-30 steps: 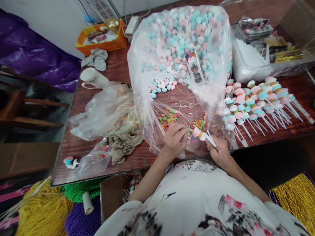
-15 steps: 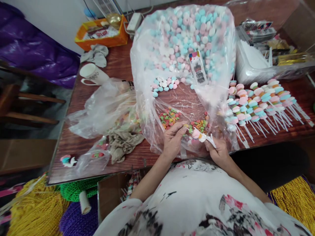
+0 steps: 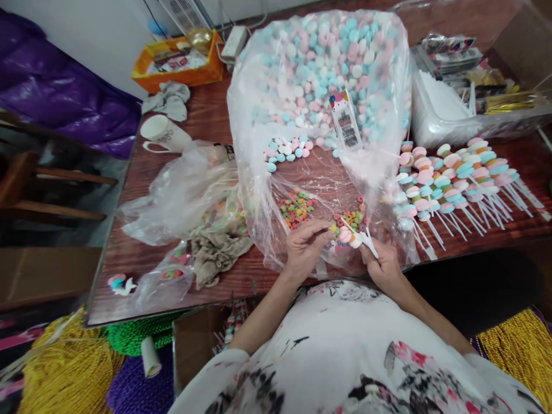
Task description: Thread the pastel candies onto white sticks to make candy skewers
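Observation:
My right hand [image 3: 385, 265] grips a white stick [image 3: 367, 243] that carries a pink and a white candy disc [image 3: 347, 236] with small coloured rings at its tip. My left hand [image 3: 305, 246] pinches a small ring [image 3: 331, 227] at the tip of that stick. Both hands work over the open mouth of a big clear bag [image 3: 319, 98] full of pink, blue and white discs. Loose coloured rings [image 3: 295, 207] lie on the plastic just beyond my fingers.
Finished candy sticks [image 3: 452, 178] lie in rows at the right. A crumpled clear bag [image 3: 185, 190] and a brown cloth [image 3: 213, 256] sit left, with a white mug [image 3: 164, 135] and an orange tray [image 3: 175, 60] behind. A white container [image 3: 440, 109] stands at the back right.
My left hand has closed in on the stick's tip with a small ring; the stick has tilted slightly. The right hand has stayed in place.

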A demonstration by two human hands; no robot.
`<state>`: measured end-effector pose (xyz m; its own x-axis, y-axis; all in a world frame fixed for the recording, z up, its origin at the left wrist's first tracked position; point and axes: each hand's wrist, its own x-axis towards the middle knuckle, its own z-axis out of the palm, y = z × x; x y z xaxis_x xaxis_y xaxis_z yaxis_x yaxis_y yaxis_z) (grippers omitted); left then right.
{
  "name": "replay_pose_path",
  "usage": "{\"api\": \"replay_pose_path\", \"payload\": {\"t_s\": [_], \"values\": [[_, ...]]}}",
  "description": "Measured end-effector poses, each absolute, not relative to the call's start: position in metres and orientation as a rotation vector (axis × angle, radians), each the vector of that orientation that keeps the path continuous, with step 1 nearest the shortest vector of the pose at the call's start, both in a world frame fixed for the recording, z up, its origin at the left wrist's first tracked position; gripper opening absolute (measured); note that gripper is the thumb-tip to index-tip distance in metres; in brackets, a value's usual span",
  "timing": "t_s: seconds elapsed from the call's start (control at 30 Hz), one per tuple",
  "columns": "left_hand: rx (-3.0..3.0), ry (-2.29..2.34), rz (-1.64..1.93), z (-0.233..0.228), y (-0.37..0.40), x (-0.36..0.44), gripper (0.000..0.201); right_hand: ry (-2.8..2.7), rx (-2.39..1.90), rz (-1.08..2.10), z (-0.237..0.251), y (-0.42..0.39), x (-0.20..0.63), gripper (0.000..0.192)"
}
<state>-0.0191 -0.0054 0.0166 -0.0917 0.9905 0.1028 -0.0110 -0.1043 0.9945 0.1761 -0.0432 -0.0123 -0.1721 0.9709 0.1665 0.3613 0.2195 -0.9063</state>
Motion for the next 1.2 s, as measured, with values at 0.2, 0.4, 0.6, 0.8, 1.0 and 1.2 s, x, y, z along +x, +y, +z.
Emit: {"api": "replay_pose_path", "payload": {"t_s": [0.2, 0.4, 0.6, 0.8, 1.0, 1.2], "values": [[0.922, 1.073, 1.200, 0.019, -0.001, -0.019, 0.024, -1.797, -1.157, 0.882, -0.014, -0.043, 0.178, 0.017], [0.763, 0.946, 1.125, 0.026, -0.001, -0.015, 0.025, -1.794, -1.155, 0.864, -0.016, -0.044, 0.179, 0.018], [0.594, 0.917, 1.099, 0.025, -0.006, -0.002, 0.026, -1.793, -1.108, 0.824, -0.027, -0.048, 0.177, 0.020], [0.635, 0.942, 1.082, 0.015, -0.017, 0.008, 0.023, -1.765, -1.082, 0.802, -0.032, -0.051, 0.173, 0.022], [0.827, 0.953, 1.013, 0.009, -0.023, 0.008, 0.024, -1.768, -1.088, 0.693, -0.028, -0.047, 0.174, 0.022], [1.414, 1.145, 0.988, 0.035, 0.079, -0.044, 0.032, -1.637, -1.263, 0.727, -0.024, -0.034, 0.198, 0.026]]}}
